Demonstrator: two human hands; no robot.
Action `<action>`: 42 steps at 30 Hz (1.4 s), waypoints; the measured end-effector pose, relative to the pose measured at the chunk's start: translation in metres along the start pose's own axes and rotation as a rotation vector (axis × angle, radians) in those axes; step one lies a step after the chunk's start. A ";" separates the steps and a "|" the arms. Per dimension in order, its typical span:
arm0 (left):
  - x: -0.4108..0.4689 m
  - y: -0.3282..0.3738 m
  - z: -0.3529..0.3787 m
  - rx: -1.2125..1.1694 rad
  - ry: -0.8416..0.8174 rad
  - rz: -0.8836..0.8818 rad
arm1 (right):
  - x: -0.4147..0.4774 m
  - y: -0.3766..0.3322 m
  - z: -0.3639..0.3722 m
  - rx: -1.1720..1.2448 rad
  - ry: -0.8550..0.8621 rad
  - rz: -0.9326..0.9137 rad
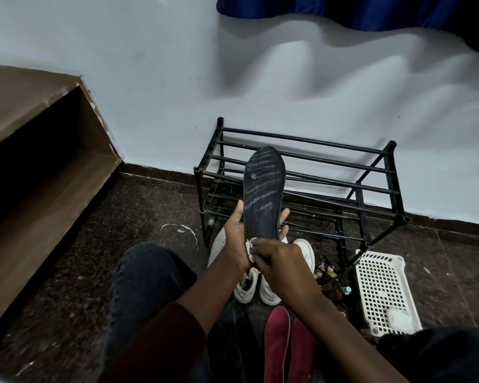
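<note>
Slipper (pixel 264 186): dark, held sole-up with the toe pointing away, in the air in front of the rack (pixel 343 172) and above the white shoes (pixel 245 286) on the floor. The sole shows pale streaks, shallow tread and a round plug near the toe. Judged light and thin, probably rubber or foam. It should flex along its length if gripped at one end only. Not fragile. The streaked face may be damp and so a little slick. The best hold looks to be across the narrow waist, pinching the edges and leaving the face free for wiping, which is the hold in use. Left hand (pixel 237 239) comes in from lower left with the palm under the heel half. Its thumb (pixel 239 210) lies up the left edge and its fingers (pixel 284 217) wrap round from beneath, showing at the right edge, so it is clasped on the slipper. Right hand (pixel 281 262) comes in from lower right, knuckles up, fingers curled down over a small white wipe (pixel 250 248) pressed to the heel end. Its fingertips are hidden under the hand. The toe end is unsupported, so hard rubbing there would likely bend it; moving the left grip toward the toe first seems wise. Red shoes (pixel 277 335) lie near the knees, and a white basket (pixel 382 288) sits to the right.
</note>
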State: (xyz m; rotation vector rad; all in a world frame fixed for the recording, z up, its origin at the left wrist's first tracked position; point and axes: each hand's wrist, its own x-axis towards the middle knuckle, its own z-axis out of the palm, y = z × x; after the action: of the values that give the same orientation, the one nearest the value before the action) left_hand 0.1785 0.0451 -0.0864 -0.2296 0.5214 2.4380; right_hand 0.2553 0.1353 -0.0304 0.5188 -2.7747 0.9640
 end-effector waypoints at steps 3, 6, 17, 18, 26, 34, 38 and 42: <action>0.001 -0.002 0.001 0.026 0.035 -0.013 | 0.006 0.000 -0.002 0.034 0.022 0.039; -0.001 -0.004 0.005 0.006 0.035 -0.045 | 0.016 0.000 -0.011 0.053 0.089 0.100; -0.004 -0.007 0.007 0.035 0.037 -0.044 | 0.029 0.005 -0.012 0.055 0.041 0.061; -0.005 -0.005 0.009 0.010 0.016 -0.024 | 0.021 0.002 -0.011 0.083 0.027 0.052; -0.001 -0.005 0.003 -0.001 0.007 -0.040 | 0.004 -0.001 -0.009 0.125 0.030 0.100; -0.003 -0.014 0.010 0.023 0.040 -0.120 | 0.046 0.018 -0.016 -0.021 0.153 0.224; -0.003 -0.012 0.010 0.042 0.043 -0.128 | 0.039 0.015 -0.014 -0.007 0.134 0.237; -0.003 -0.006 0.012 0.086 0.114 -0.082 | 0.014 0.001 -0.008 0.046 0.054 0.203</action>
State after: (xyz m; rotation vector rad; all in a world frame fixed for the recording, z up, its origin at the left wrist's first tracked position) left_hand 0.1841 0.0531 -0.0766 -0.3485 0.6522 2.3267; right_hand 0.2423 0.1376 -0.0215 0.2158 -2.8032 1.0683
